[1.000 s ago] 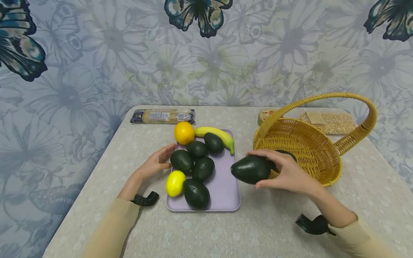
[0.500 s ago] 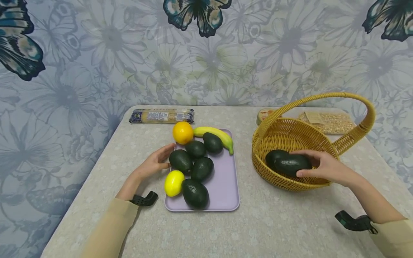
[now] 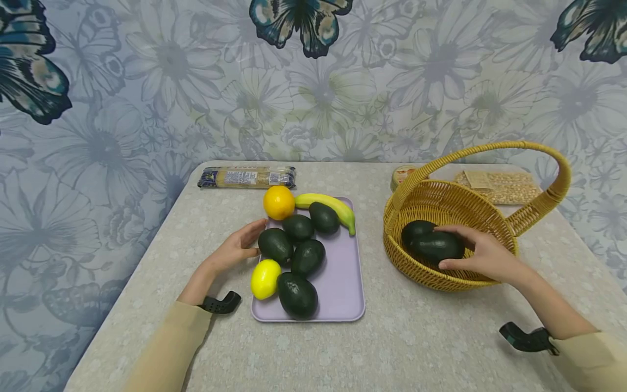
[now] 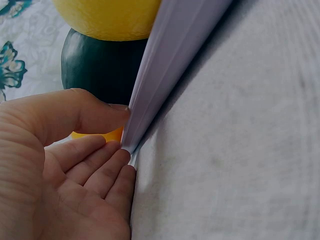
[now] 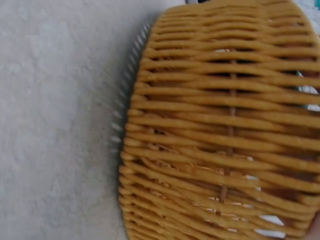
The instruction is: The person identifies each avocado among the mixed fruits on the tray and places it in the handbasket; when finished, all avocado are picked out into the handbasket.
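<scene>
Frame right: right hand (image 3: 484, 256), half-curled, grips avocado (image 3: 436, 247); presumably firm, slick, best held mid-body. Left hand (image 3: 234, 251), fingers relaxed, touches tray (image 3: 343, 291).

We are seeing a banana (image 3: 330, 204) lying just beside an orange (image 3: 279, 203), with a lemon (image 3: 265, 279) sitting nearer to us. Along the back of the table (image 3: 411, 337), we are finding a long packet (image 3: 247, 177) with dark ends, a partly hidden round container (image 3: 401, 175) and a bag of pale kernels (image 3: 511, 188), while butterflies (image 3: 308, 24) are decorating the flowered wall (image 3: 196, 98)
</scene>
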A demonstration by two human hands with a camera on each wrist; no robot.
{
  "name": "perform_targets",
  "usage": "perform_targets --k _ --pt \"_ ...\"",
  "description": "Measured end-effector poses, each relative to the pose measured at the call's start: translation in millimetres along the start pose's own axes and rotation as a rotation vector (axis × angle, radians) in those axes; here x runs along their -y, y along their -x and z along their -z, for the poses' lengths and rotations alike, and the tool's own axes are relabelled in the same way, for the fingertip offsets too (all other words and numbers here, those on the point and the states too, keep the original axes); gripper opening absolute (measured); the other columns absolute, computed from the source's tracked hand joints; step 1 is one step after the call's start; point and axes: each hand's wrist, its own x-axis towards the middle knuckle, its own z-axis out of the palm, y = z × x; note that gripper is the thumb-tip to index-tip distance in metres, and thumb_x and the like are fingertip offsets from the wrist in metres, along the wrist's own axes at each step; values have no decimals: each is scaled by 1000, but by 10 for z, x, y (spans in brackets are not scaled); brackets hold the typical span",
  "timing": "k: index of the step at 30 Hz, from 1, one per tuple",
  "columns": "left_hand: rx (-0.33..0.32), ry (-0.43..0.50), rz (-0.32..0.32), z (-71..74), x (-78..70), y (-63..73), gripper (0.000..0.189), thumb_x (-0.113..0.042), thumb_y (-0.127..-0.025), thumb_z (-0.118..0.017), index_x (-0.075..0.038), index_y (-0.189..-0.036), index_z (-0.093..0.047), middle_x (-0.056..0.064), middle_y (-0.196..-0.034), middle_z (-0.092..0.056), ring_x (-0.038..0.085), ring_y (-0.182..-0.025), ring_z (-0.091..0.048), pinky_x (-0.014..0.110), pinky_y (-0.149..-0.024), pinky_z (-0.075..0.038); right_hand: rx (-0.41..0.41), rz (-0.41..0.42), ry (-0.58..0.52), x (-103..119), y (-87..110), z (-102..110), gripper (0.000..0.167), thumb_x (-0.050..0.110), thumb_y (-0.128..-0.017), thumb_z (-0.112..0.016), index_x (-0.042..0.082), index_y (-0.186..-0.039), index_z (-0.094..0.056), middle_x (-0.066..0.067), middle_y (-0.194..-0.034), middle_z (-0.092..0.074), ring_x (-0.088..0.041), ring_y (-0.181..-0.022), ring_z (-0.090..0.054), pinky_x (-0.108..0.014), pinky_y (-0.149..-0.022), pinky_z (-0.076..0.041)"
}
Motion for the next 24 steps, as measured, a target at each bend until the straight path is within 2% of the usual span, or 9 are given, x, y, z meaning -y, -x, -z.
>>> perform_targets --k 3,8,10,14,21,24 --pt "0 4 7 -4 -9 0 71 10 -85 -56 5 -147 -20 22 -152 -19 38 -139 -17 50 -112 -16 0 16 26 -1 -11 -29 65 33 -75 -80 15 -131 -53 -13 -131 -51 -31 -113 -53 -17 -89 -43" --pt "3 7 12 -8 -27 0 71 9 -86 -56 5 -147 -20 22 -153 -18 37 -139 -17 49 -113 -15 26 32 57 -20 -47 -58 64 34 -76 -79 12 -130 -53 -17 -130 -52 -31 -108 -55 -43 -86 -50" --pt "3 7 11 -7 -32 -2 71 9 -86 -56 5 -147 -20 21 -153 -18 36 -139 -17 49 -113 -15 45 32 79 -28 -77 -70 65 36 -76 -78 11 -130 -53 -18 -129 -53 -33 -108 -56 -48 -84 -49" --pt "3 12 11 -6 -31 -5 71 9 -86 -56 4 -147 -20 21 -153 -18 36 -140 -17 48 -113 -16 86 28 102 -45 -141 -91 65 39 -76 -78 10 -129 -54 -19 -127 -54 -36 -111 -53 -51 -85 -47" --pt "7 13 13 -5 -19 -4 72 10 -85 -56 4 -148 -20 21 -153 -18 36 -140 -17 48 -113 -16 169 33 86 -91 -201 -102 62 37 -80 -75 10 -130 -54 -17 -126 -55 -31 -106 -55 -41 -79 -49" --pt "5 14 13 -1 -15 -3 72 11 -85 -55 4 -148 -20 21 -153 -18 36 -140 -17 48 -113 -16 182 22 79 -66 -202 -60 64 38 -79 -75 10 -132 -53 -17 -128 -54 -31 -109 -55 -42 -81 -49"
